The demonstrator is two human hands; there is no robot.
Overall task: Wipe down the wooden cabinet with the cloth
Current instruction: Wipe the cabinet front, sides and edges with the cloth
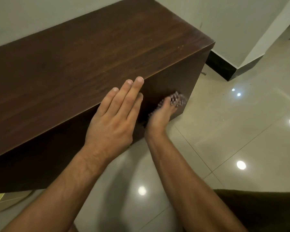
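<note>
A dark brown wooden cabinet (84,52) fills the upper left, its long top running toward the far right corner. My left hand (115,114) lies flat with straight fingers over the cabinet's near top edge. My right hand (159,118) presses a checked cloth (178,99) against the cabinet's front face, low and close to its right corner. The hand and cloth are motion-blurred, and most of the cloth is hidden under the palm.
Glossy pale floor tiles (241,131) spread to the right and below, with ceiling lights reflected in them. A white wall with a black skirting (223,67) stands just behind the cabinet's right end. Dark fabric (261,210) shows at the lower right.
</note>
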